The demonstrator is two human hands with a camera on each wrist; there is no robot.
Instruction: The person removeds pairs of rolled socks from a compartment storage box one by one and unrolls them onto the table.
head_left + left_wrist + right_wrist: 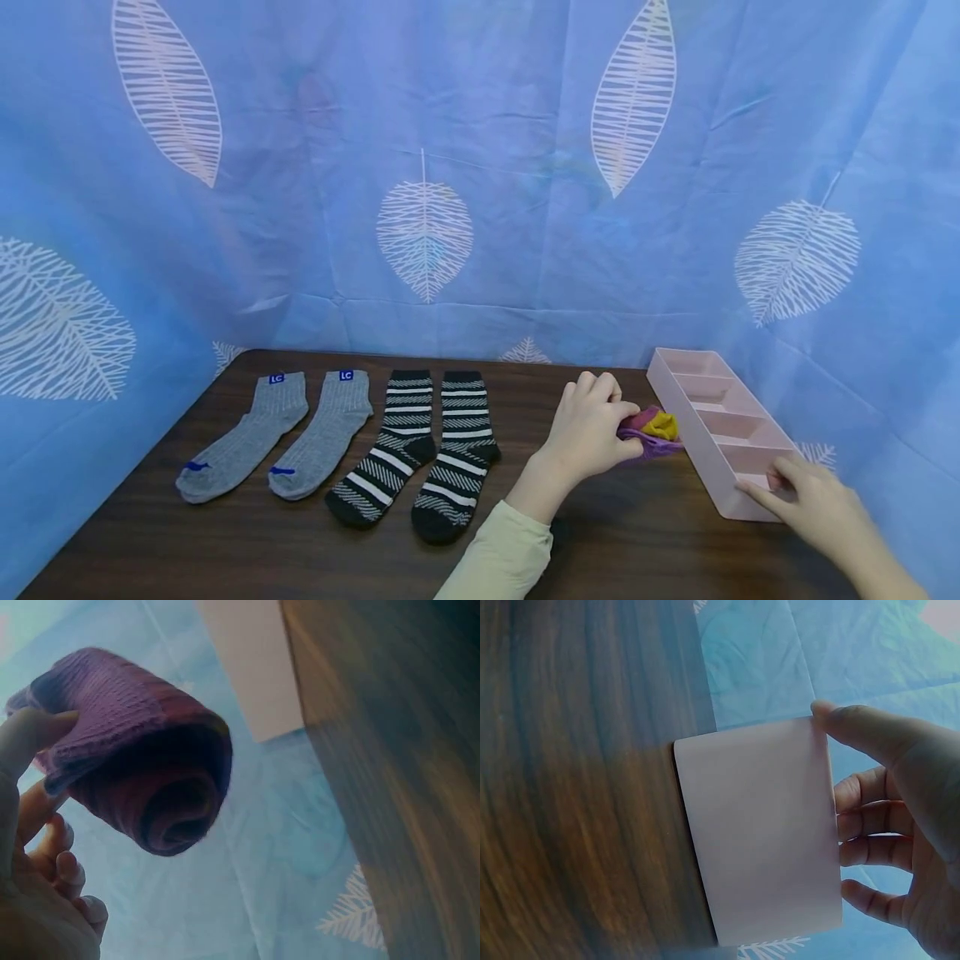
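Note:
My left hand (588,425) pinches a rolled-up sock (651,433) between thumb and fingers, just left of the box. In the left wrist view the rolled sock (150,750) is purple and dark red, its coiled end facing the camera; the head view also shows a yellow patch. A pale pink divided box (705,450) stands at the table's right side, its compartments in a row. At the near end my right hand (813,500) grips the rim. In the right wrist view the thumb lies on a corner of the box (757,832), with the other fingers curled at the edge.
Two grey socks (240,446) with blue marks lie flat at the left of the brown table (300,558). Beside them lie two black-and-white striped socks (453,458). Something dark (557,533) is mostly hidden behind the left sleeve. A blue leaf-print cloth (510,250) hangs behind.

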